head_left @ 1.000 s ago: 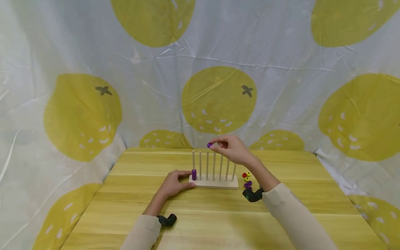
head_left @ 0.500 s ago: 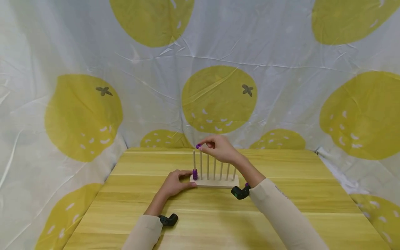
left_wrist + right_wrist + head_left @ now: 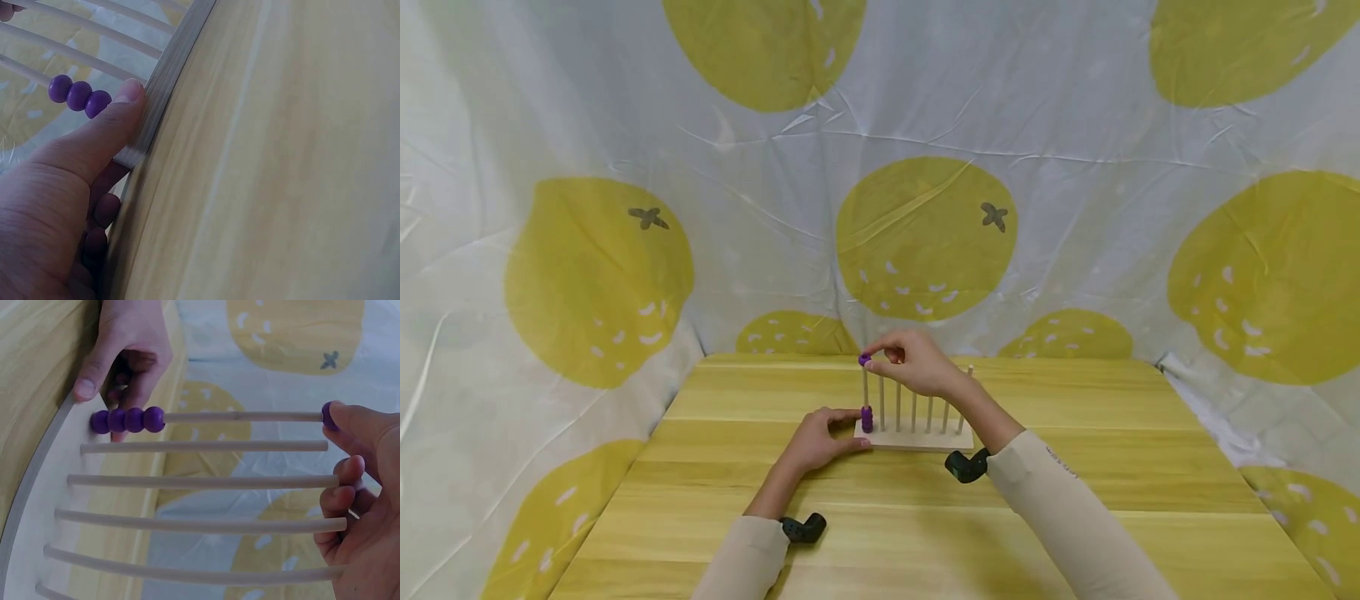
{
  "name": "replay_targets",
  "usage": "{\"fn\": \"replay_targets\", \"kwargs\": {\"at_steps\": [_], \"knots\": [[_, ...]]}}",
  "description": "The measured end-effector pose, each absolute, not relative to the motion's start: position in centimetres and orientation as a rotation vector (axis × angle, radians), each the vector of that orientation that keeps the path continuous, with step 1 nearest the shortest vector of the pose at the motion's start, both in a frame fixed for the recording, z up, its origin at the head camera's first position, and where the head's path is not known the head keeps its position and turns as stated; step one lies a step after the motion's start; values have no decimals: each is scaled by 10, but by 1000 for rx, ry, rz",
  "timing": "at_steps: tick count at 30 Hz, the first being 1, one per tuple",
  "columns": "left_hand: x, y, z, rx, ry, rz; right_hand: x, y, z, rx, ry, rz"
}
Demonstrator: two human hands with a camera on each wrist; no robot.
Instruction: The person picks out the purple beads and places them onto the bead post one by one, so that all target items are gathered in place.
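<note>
In the head view my right hand (image 3: 917, 364) pinches a purple bead (image 3: 865, 360) between thumb and index finger, at the top of the leftmost peg of a wooden peg stand (image 3: 917, 438). The right wrist view has that bead (image 3: 329, 417) right at the peg's tip, while several purple beads (image 3: 127, 420) sit stacked at its foot. The other pegs in sight carry no beads. My left hand (image 3: 815, 439) grips the left end of the stand's base, thumb on the front edge and fingers behind; its thumb (image 3: 119, 119) shows beside the stack in the left wrist view.
The stand rests on a wood-grain table (image 3: 820, 492). A white curtain (image 3: 760, 233) with yellow fruit prints hangs behind and around it. Each wrist wears a black camera, the right one (image 3: 967, 466) close to the stand's right front corner.
My right hand has carried the purple bead leftward across the pegs and slightly down to the leftmost peg's tip. The loose beads right of the stand are now hidden by the right arm. The left hand stays put.
</note>
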State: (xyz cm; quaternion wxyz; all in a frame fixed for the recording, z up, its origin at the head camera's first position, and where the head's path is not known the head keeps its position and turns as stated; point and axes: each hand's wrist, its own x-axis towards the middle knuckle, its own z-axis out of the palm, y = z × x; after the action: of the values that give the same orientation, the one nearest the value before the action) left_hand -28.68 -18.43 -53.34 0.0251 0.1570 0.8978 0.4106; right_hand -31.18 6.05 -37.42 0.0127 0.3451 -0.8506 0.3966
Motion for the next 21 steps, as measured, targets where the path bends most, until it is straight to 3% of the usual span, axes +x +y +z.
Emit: {"fn": "replay_targets", "kwargs": {"at_steps": [21], "knots": [[-287, -184, -532, 492, 2788, 1275, -308, 60, -373, 1015, -2728, 1250]]}}
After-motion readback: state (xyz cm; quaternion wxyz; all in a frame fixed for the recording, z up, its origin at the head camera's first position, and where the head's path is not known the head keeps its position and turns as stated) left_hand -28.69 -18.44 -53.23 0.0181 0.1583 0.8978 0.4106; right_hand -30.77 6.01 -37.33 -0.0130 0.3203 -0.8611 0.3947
